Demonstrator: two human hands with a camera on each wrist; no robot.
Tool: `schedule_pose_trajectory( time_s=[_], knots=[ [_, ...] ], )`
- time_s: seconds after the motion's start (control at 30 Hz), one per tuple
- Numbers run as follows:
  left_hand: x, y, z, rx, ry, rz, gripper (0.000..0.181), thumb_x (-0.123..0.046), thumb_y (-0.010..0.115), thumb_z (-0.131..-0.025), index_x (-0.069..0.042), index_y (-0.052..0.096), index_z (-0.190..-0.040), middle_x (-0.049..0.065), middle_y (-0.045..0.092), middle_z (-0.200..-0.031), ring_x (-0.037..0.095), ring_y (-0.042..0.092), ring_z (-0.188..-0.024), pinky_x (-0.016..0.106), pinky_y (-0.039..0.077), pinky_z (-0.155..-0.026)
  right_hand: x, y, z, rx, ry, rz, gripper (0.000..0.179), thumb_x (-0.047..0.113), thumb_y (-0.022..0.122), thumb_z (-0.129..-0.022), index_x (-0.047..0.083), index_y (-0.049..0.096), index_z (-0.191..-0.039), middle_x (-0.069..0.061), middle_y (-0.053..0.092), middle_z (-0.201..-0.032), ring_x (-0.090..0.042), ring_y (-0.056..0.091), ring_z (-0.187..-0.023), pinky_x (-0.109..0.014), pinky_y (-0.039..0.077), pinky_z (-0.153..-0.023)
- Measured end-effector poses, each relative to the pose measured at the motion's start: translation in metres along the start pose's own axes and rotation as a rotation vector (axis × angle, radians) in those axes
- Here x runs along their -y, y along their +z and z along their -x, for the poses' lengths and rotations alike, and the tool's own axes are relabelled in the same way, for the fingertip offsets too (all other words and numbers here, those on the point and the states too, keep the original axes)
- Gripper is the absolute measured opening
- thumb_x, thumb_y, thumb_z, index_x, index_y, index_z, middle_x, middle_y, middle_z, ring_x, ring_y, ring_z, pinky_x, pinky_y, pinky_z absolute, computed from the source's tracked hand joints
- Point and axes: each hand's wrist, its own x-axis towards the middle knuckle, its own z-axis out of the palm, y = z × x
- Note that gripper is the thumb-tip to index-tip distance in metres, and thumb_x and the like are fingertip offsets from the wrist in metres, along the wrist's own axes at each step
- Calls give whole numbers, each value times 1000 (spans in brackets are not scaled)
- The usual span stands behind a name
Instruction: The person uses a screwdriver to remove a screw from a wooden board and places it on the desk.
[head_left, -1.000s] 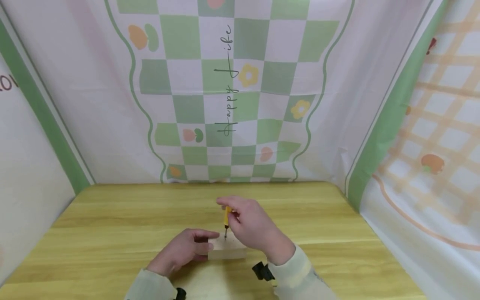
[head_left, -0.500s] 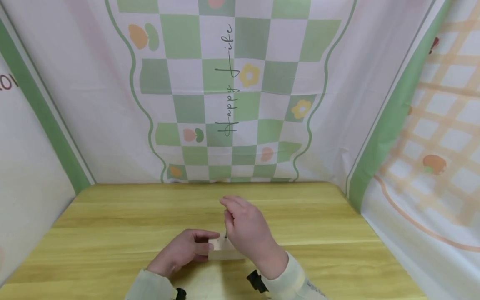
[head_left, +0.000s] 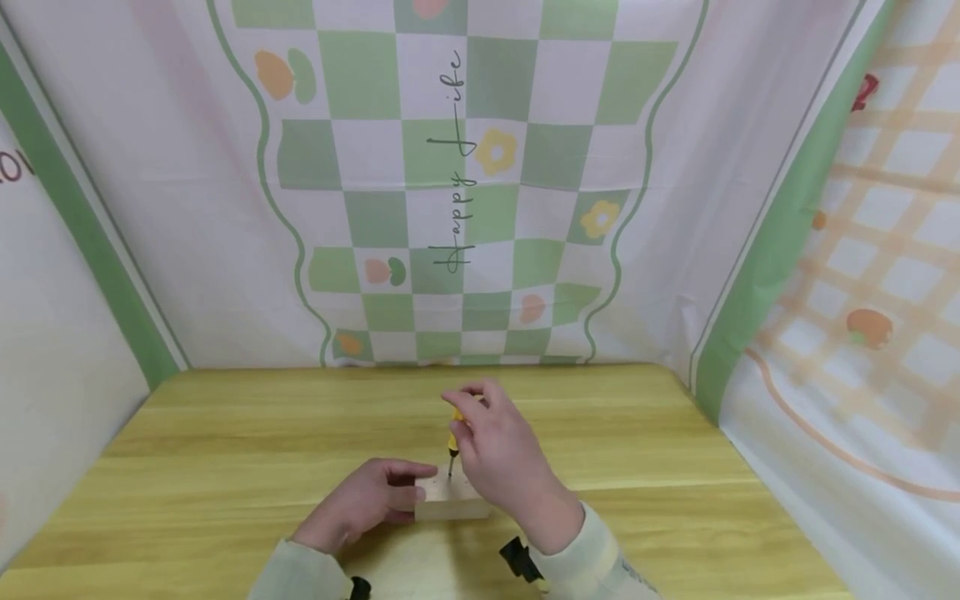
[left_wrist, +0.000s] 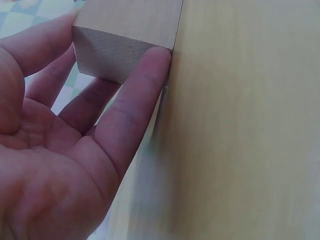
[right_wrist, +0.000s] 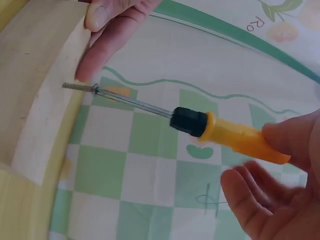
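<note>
My left hand holds the left end of a pale wooden block, which lies on the table. In the left wrist view, its fingertips press against the edges and end face of the block. A screwdriver with a yellow handle and black collar stands nearly upright over the block. My right hand holds that handle near its top end, with some fingers lifted away from it. At the screwdriver's tip is a screw, its threaded shank showing and its point at the block's upper face. Small dark marks dot that face.
A wood-grain table extends around the hands. Behind it hangs a green-and-white checked cloth, with printed curtains at both sides. Black camera mounts sit at the wrists.
My right hand first wrapped over the yellow handle, hiding it, then turned back with fingers loosened so the handle shows again. The left hand and block have stayed in place.
</note>
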Motion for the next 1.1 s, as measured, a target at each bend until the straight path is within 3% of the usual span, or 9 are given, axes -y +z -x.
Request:
schedule_pose_trajectory(
  time_s=[0.13,0.4,0.57,0.9,1.0,1.1],
  knots=[
    [0,-1,0,-4,-9,-3,42,-12,72,-93,-3,64,-132,14,58,-133,24,61,-105,43,58,-82,5,5,1,-124,11,39,34,7,73,-92,1,66,-125,-4,52,-98,-8,52,-71,-23,50,-60],
    [3,-1,-1,-10,3,7,41,-12,74,-91,-4,65,-131,11,59,-129,24,60,-105,43,57,-83,11,16,0,-295,-50,76,24,-2,77,-82,-3,67,-103,-7,61,-91,-11,57,-69,-20,53,-58],
    [3,-1,-1,-11,10,11,41,-12,74,-91,-4,66,-130,11,59,-130,24,60,-106,43,57,-83,13,16,-2,-262,-58,42,24,-8,74,-83,-2,68,-106,-6,64,-92,-13,60,-74,-22,55,-63],
    [1,0,-2,1,3,13,42,-10,73,-91,-1,64,-131,14,60,-131,24,63,-102,42,58,-82,1,-3,-7,-4,-10,-181,28,-11,63,-90,6,69,-111,-3,68,-105,-13,64,-94,-27,57,-76],
    [1,0,-1,0,-2,9,42,-10,73,-91,-1,64,-131,13,60,-130,24,62,-103,42,58,-82,1,-3,-4,-31,28,-185,27,-8,60,-89,6,70,-110,-4,65,-107,-14,65,-92,-23,57,-73],
    [2,0,-1,-1,2,4,42,-11,73,-91,-3,65,-131,12,59,-130,24,61,-105,42,57,-83,6,2,0,-112,19,-75,28,2,67,-88,5,72,-115,-5,59,-103,-13,63,-81,-19,54,-66]
  ],
)
